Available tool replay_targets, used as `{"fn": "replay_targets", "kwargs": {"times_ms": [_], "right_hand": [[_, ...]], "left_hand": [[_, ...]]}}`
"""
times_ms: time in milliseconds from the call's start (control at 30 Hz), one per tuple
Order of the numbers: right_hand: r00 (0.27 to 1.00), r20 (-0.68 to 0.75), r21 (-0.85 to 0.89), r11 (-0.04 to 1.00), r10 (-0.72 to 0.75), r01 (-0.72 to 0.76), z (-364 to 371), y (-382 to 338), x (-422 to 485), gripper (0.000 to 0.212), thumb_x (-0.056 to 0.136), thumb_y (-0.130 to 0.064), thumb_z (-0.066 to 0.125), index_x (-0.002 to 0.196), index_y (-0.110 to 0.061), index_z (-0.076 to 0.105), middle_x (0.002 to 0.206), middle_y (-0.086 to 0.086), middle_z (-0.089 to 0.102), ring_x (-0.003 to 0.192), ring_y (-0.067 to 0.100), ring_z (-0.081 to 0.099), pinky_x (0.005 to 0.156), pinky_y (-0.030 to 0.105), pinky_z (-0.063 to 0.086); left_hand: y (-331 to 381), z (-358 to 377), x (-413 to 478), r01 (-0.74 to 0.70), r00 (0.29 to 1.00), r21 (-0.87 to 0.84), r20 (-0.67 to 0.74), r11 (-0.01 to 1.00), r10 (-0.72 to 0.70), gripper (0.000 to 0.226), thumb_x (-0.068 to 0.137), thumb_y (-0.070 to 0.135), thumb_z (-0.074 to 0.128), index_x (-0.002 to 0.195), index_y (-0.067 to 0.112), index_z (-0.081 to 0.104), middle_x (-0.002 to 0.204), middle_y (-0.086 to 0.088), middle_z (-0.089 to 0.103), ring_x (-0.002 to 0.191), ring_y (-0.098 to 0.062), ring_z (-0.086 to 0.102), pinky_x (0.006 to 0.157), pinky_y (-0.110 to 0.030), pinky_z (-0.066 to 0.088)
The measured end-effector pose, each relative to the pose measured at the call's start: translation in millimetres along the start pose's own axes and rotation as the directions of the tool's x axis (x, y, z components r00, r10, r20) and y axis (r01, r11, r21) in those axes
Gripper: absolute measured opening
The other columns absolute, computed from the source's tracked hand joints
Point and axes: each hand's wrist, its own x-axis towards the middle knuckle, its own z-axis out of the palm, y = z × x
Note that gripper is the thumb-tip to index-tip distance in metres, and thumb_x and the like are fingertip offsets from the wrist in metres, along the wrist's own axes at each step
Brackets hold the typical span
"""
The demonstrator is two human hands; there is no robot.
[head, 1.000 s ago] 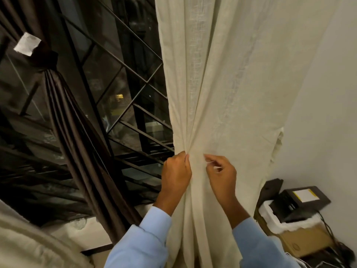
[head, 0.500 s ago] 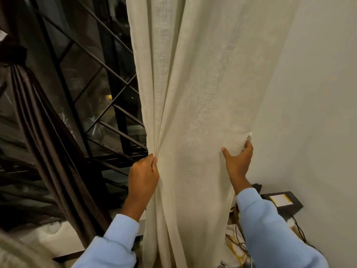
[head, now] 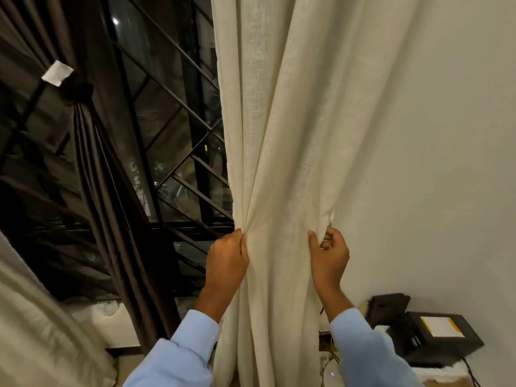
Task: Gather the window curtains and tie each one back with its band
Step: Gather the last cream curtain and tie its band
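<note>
the left hand (head: pixel 227 259) grips the window-side edge of the cream curtain (head: pixel 290 152), bunching its folds; the right hand (head: pixel 329 254) pinches the wall-side edge. beyond the curtain's window side hangs a brown curtain (head: pixel 92 163), tied by its band (head: pixel 76 90).

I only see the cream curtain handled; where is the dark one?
In the head view, the dark brown curtain hangs at the left before the window grille, left of the cream curtain, cinched beside a white tag.
</note>
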Motion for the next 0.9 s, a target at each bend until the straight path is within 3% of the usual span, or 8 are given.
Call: {"fn": "replay_targets", "kwargs": {"times_ms": [100, 233, 400, 600, 767, 900], "right_hand": [[0.996, 0.077, 0.099, 0.995, -0.032, 0.025, 4, -4, -17, 0.02, 0.087, -0.011, 0.073, 0.106, -0.01, 0.066, 0.087, -0.003, 0.071, 0.069, 0.008, 0.067, 0.064, 0.017, 0.053], [0.973, 0.19, 0.061, 0.991, -0.131, 0.121, 5, -7, -35, 0.01, 0.086, -0.011, 0.075, 0.088, -0.016, 0.066, 0.081, 0.0, 0.066, 0.072, 0.015, 0.064, 0.062, 0.02, 0.051], [0.871, 0.381, 0.069, 0.949, -0.309, 0.307, 2, -10, -50, 0.006, 0.086, -0.004, 0.073, 0.087, -0.01, 0.071, 0.088, -0.004, 0.064, 0.077, 0.007, 0.062, 0.066, 0.012, 0.048], [0.821, 0.466, 0.057, 0.937, -0.33, 0.345, -7, -11, -60, 0.015, 0.085, 0.001, 0.07, 0.098, -0.005, 0.075, 0.095, -0.003, 0.063, 0.087, 0.004, 0.061, 0.079, 0.014, 0.05], [0.819, 0.494, 0.068, 0.953, -0.29, 0.296, -10, -13, -59, 0.012, 0.088, -0.001, 0.066, 0.098, -0.001, 0.072, 0.094, 0.004, 0.063, 0.082, 0.011, 0.06, 0.073, 0.025, 0.053], [0.784, 0.526, 0.063, 0.934, -0.329, 0.351, -16, -18, -54, 0.016, 0.088, -0.009, 0.071, 0.104, -0.009, 0.074, 0.097, -0.005, 0.064, 0.086, 0.005, 0.062, 0.079, 0.014, 0.05]], "left_hand": [[11, 4, -6, 0.019, 1.0, 0.011, -0.005, 1.0, -0.019, 0.028, 0.097, 0.014, 0.049, 0.079, -0.003, 0.064, 0.072, -0.016, 0.065, 0.061, -0.027, 0.061, 0.061, -0.042, 0.052], [27, 8, -12, 0.031, 1.0, 0.023, -0.004, 0.999, -0.03, 0.027, 0.097, 0.015, 0.048, 0.082, -0.001, 0.064, 0.074, -0.015, 0.066, 0.064, -0.028, 0.062, 0.063, -0.041, 0.052], [51, 16, -19, 0.015, 1.0, 0.015, 0.009, 1.0, -0.015, 0.026, 0.095, 0.014, 0.05, 0.075, 0.001, 0.06, 0.069, -0.013, 0.064, 0.061, -0.026, 0.06, 0.059, -0.037, 0.05], [68, 16, -23, 0.037, 0.999, 0.0, 0.026, 0.999, -0.037, 0.025, 0.094, 0.009, 0.049, 0.075, -0.002, 0.06, 0.069, -0.015, 0.063, 0.06, -0.027, 0.058, 0.059, -0.039, 0.048], [77, 16, -25, 0.024, 1.0, -0.031, -0.005, 0.999, -0.024, 0.036, 0.096, 0.025, 0.053, 0.062, 0.012, 0.047, 0.053, 0.002, 0.049, 0.046, -0.011, 0.047, 0.047, -0.021, 0.036], [70, 16, -22, 0.027, 0.998, 0.048, 0.046, 0.998, -0.029, 0.032, 0.097, 0.02, 0.049, 0.074, 0.002, 0.059, 0.069, -0.013, 0.064, 0.061, -0.025, 0.059, 0.062, -0.039, 0.049]]}}
